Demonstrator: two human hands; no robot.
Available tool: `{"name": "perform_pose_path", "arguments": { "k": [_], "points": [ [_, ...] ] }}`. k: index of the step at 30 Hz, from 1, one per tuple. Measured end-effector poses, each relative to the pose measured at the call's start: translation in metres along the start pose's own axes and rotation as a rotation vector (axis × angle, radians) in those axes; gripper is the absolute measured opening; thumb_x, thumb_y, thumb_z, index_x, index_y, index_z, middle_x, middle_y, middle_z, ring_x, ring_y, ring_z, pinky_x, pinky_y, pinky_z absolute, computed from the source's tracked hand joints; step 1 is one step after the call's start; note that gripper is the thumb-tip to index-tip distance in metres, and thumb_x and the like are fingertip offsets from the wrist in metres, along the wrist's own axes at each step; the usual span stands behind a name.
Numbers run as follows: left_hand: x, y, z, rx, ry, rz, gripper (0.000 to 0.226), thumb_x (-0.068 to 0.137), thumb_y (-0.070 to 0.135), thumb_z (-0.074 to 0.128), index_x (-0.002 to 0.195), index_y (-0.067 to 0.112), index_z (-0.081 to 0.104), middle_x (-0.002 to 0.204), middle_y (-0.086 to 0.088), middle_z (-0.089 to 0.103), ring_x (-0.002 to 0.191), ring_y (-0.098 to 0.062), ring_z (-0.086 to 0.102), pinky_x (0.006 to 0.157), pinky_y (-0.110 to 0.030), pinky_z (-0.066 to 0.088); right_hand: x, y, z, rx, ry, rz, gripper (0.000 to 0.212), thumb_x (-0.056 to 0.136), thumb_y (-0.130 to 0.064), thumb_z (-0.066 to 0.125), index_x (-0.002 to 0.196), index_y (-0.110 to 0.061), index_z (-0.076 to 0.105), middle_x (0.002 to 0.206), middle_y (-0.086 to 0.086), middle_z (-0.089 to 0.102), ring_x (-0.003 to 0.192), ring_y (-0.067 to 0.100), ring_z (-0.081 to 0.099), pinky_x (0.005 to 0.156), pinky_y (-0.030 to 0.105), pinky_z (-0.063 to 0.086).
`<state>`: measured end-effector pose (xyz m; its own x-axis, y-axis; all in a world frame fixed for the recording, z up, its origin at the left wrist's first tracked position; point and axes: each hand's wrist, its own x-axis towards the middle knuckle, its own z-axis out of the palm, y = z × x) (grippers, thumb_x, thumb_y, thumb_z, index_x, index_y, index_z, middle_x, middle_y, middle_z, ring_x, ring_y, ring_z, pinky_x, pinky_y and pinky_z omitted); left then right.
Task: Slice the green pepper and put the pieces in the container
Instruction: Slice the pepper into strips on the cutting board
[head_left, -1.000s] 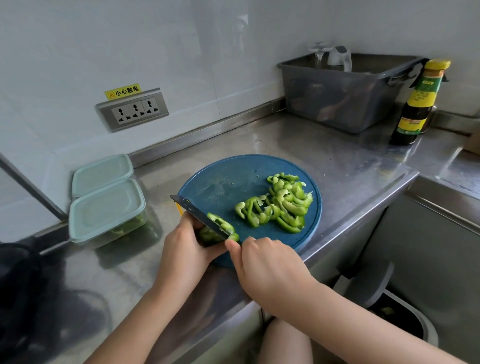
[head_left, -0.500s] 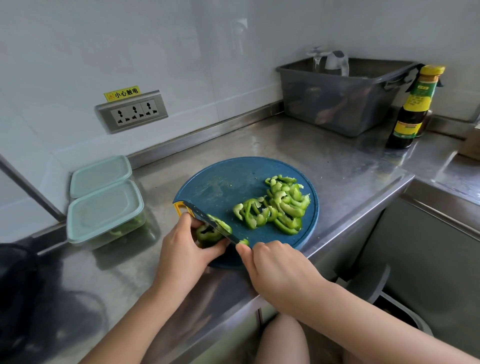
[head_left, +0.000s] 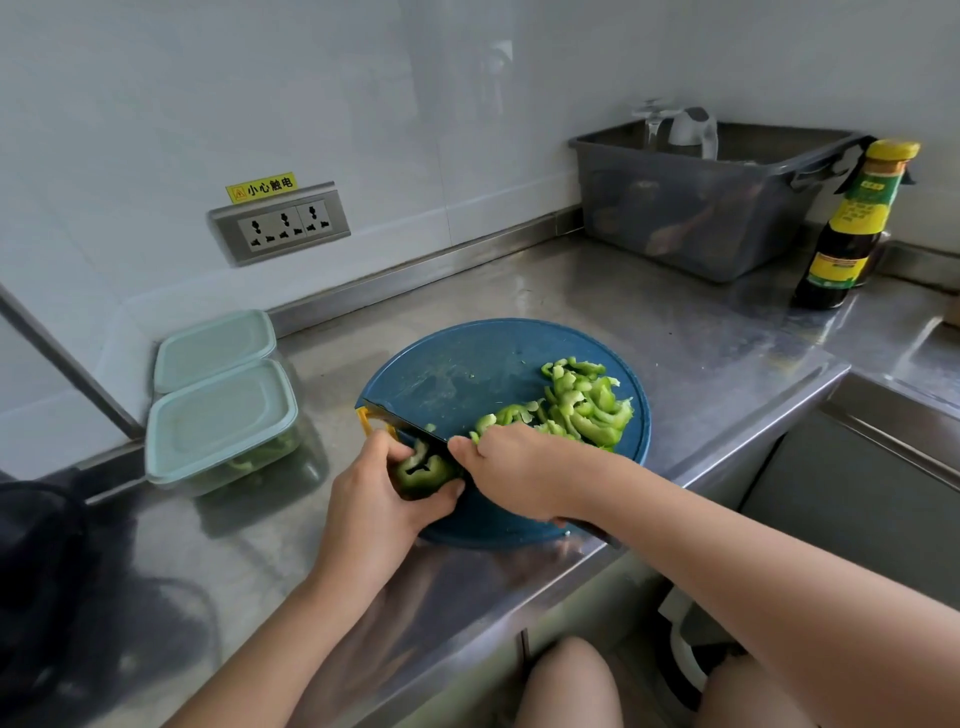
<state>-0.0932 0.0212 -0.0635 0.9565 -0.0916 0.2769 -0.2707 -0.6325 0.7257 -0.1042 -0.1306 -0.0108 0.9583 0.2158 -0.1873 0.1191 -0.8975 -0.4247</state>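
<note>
Green pepper (head_left: 426, 470) is sitting at the near-left edge of the cutting board (head_left: 467, 358), gripped in our left hand (head_left: 371, 493). Our right hand (head_left: 519, 475) is clenching the knife (head_left: 402, 422), its blade slanting across the pepper's far side. Where the edge is meeting the flesh is hiding behind our knuckles. The lidded container (head_left: 223, 415) is sitting leftward, nearer our left hand.

Grey tub (head_left: 691, 208) and sauce bottle (head_left: 852, 228) are seen well beyond the fingers (head_left: 488, 448), rightward; wall socket (head_left: 283, 223) is mounted beyond-left, well apart.
</note>
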Motion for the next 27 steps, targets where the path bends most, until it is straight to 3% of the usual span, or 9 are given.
{"name": "perform_pose_path", "arguments": {
  "k": [4, 7, 9, 11, 16, 19, 22, 24, 27],
  "points": [
    [0.000, -0.002, -0.001, -0.034, -0.038, 0.022, 0.047, 0.055, 0.027, 0.087, 0.072, 0.020, 0.044, 0.070, 0.007, 0.061, 0.065, 0.001, 0.054, 0.054, -0.012, 0.038, 0.013, -0.012, -0.005, -0.104, -0.107, 0.056, 0.034, 0.097, 0.001, 0.034, 0.130, -0.005, 0.033, 0.071, 0.011, 0.041, 0.052, 0.022, 0.045, 0.023, 0.016, 0.033],
    [0.001, -0.005, -0.002, -0.033, -0.056, 0.026, 0.045, 0.057, 0.028, 0.087, 0.077, 0.021, 0.047, 0.075, 0.007, 0.064, 0.068, -0.001, 0.058, 0.055, -0.011, 0.039, 0.015, -0.013, -0.012, 0.166, -0.126, 0.227, 0.023, 0.102, -0.019, 0.027, 0.103, -0.005, 0.046, 0.069, 0.015, 0.045, 0.048, 0.026, 0.048, 0.042, 0.032, 0.052],
    [0.002, -0.007, -0.003, -0.021, -0.083, 0.028, 0.045, 0.059, 0.030, 0.086, 0.084, 0.021, 0.051, 0.079, 0.007, 0.065, 0.070, -0.003, 0.059, 0.057, -0.010, 0.040, 0.010, -0.002, -0.018, 0.443, -0.143, 0.418, 0.046, 0.099, -0.045, 0.026, 0.081, -0.008, 0.047, 0.060, 0.010, 0.046, 0.043, 0.020, 0.040, 0.047, 0.028, 0.041],
    [0.003, -0.008, -0.005, -0.034, -0.112, 0.031, 0.046, 0.059, 0.030, 0.087, 0.089, 0.022, 0.053, 0.083, 0.006, 0.065, 0.072, -0.004, 0.061, 0.059, -0.010, 0.042, 0.007, 0.019, -0.022, 0.601, -0.147, 0.519, 0.050, 0.093, -0.057, 0.027, 0.074, -0.014, 0.045, 0.050, 0.000, 0.042, 0.036, 0.016, 0.035, 0.044, 0.021, 0.032],
    [0.005, -0.005, -0.009, -0.021, -0.151, 0.049, 0.047, 0.056, 0.040, 0.087, 0.089, 0.031, 0.056, 0.090, 0.009, 0.064, 0.077, -0.007, 0.062, 0.064, -0.017, 0.044, -0.025, 0.041, -0.028, 0.704, -0.098, 0.454, 0.053, 0.091, -0.061, 0.030, 0.068, -0.016, 0.043, 0.044, -0.003, 0.039, 0.033, 0.014, 0.033, 0.039, 0.018, 0.030],
    [0.005, -0.004, -0.009, -0.030, -0.128, 0.008, 0.049, 0.050, 0.040, 0.089, 0.084, 0.030, 0.055, 0.088, 0.011, 0.064, 0.075, -0.004, 0.062, 0.060, -0.013, 0.041, -0.044, 0.026, -0.009, 0.575, 0.084, 0.269, 0.056, 0.095, -0.055, 0.030, 0.061, -0.013, 0.041, 0.047, 0.000, 0.037, 0.039, 0.017, 0.034, 0.042, 0.022, 0.033],
    [0.005, -0.004, -0.005, -0.003, -0.102, -0.012, 0.053, 0.048, 0.040, 0.089, 0.086, 0.028, 0.054, 0.090, 0.010, 0.063, 0.079, -0.003, 0.060, 0.059, -0.012, 0.038, -0.056, 0.015, 0.015, 0.267, 0.225, 0.098, 0.059, 0.098, -0.050, 0.027, 0.055, -0.010, 0.032, 0.053, 0.006, 0.034, 0.055, 0.025, 0.036, 0.060, 0.036, 0.034],
    [0.005, -0.007, -0.003, 0.009, -0.082, -0.008, 0.055, 0.048, 0.041, 0.089, 0.087, 0.026, 0.054, 0.089, 0.007, 0.064, 0.078, -0.007, 0.061, 0.060, -0.013, 0.038, -0.060, 0.012, 0.028, 0.146, 0.261, 0.041, 0.057, 0.096, -0.052, 0.023, 0.056, -0.012, 0.030, 0.054, 0.005, 0.035, 0.062, 0.031, 0.040, 0.066, 0.041, 0.038],
    [0.007, -0.011, -0.002, 0.060, -0.079, 0.034, 0.055, 0.049, 0.045, 0.088, 0.088, 0.022, 0.057, 0.081, 0.006, 0.064, 0.073, -0.006, 0.061, 0.058, -0.013, 0.038, -0.065, 0.011, 0.040, 0.018, 0.301, 0.022, 0.053, 0.091, -0.058, 0.011, 0.061, -0.018, 0.029, 0.058, 0.001, 0.036, 0.066, 0.032, 0.044, 0.063, 0.041, 0.038]
  ]
}}
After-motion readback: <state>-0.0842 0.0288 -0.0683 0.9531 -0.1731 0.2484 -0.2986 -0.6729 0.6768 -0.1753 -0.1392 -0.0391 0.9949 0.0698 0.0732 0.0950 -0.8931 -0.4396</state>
